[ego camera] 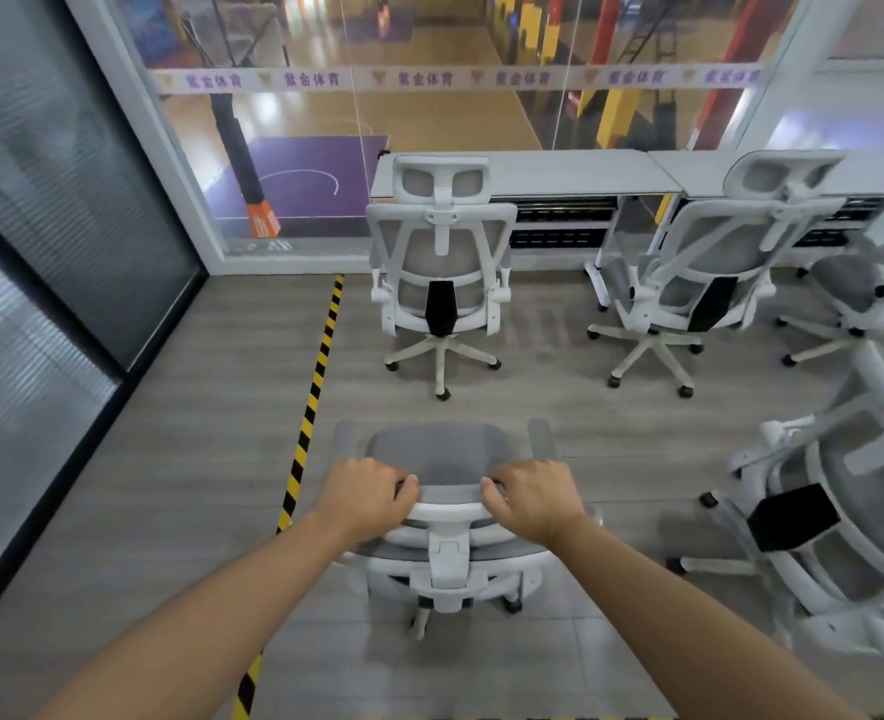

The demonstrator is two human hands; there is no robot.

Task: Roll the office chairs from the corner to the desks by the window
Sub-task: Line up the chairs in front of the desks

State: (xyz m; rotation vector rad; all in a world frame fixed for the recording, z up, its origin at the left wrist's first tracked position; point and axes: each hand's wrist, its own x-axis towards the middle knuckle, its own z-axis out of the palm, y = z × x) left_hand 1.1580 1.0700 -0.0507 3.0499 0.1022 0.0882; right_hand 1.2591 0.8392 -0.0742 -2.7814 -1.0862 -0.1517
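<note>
A white office chair with grey mesh (447, 454) stands right below me, seen from above and behind. My left hand (364, 498) grips the left side of its headrest top, and my right hand (536, 498) grips the right side, fingers curled over the rim. Its seat points toward the white desks (575, 171) along the window. A second chair (442, 272) sits at the left desk, its back to me. A third chair (699, 283) stands tilted at the adjoining desk.
More white chairs crowd the right side (845, 522), one also farther back (860, 298). A yellow-black tape line (315, 387) runs down the grey floor left of my chair. A dark glass wall (65, 226) bounds the left; the window (429, 96) lies ahead.
</note>
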